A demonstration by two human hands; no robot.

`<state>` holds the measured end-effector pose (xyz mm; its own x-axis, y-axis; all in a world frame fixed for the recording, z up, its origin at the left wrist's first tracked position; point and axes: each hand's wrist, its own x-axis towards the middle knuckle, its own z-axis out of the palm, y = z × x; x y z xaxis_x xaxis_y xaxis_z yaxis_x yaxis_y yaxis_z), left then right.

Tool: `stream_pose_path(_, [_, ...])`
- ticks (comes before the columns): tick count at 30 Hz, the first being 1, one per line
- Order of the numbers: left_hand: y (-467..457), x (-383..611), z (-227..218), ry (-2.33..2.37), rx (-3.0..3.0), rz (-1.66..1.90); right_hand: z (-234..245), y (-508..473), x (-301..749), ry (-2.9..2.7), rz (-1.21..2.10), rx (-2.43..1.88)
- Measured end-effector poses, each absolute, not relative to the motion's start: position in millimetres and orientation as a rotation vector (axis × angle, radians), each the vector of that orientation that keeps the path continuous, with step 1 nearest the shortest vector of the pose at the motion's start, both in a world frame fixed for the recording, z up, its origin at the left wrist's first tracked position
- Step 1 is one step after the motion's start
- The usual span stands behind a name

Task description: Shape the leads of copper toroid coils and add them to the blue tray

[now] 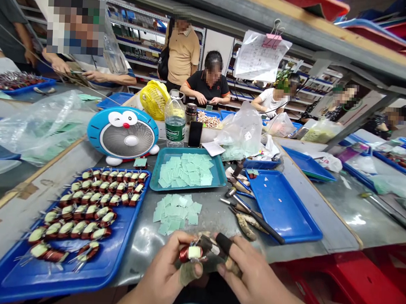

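My left hand [171, 269] is closed around a small copper-wound coil [194, 252] with a pale yellow block on it; a wrap covers the thumb. Close beside it, my right hand [243, 266] grips a dark metal hand tool [209, 245] with a tan handle, its exact kind partly hidden by the fingers. A black cover sits on one right fingertip. The tool's head reaches the coil. To the left, a blue tray [117, 256] bears rows of similar coils [67, 229]. Pale green square sheets [176, 213] lie loose beyond my hands, with more in a teal tray [154, 185].
Pliers [245, 223] and a black-handled hammer [263, 222] lie right of the sheets, beside another blue tray [288, 209]. A blue cartoon-faced fan [129, 140], a water bottle [175, 124] and a phone [195, 134] stand behind. Co-workers sit across the bench; a red stool [358, 284] is at right.
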<state>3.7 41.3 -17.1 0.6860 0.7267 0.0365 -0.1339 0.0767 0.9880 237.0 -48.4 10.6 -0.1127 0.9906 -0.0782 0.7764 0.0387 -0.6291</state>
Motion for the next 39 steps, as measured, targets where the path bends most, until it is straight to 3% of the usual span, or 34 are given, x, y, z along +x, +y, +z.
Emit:
stream_pose_path(7, [42.8,4.6,-13.4,0.451,1.187,0.657,9.7,-47.1,242.0,-1.923,0.627,-1.743])
stream_pose_path(16, [34.5,15.3,-11.1,0.326,0.567,0.677,-2.4,-48.4,254.3,-1.756,0.782,-1.964])
stream_pose_path(21, [38.7,20.7,-14.5,0.402,0.508,0.709,-51.9,-41.0,273.2,-1.848,0.121,-2.136])
stream_pose_path(24, [43.5,22.6,-20.3,0.515,0.519,0.760,-67.7,-38.3,275.7,-1.884,-0.027,-2.149])
stream_pose_path(28, [48.6,18.5,-33.1,0.684,0.826,0.802,-71.0,-32.0,293.8,-1.876,-0.135,-2.209])
stream_pose_path(32, [46.0,12.7,-42.1,0.834,1.558,0.775,-72.6,-17.2,319.7,-1.880,-0.127,-2.286])
stream_pose_path(39, [49.0,10.6,-43.3,0.715,2.548,0.997,-72.2,12.8,329.5,-1.989,-0.042,-2.305])
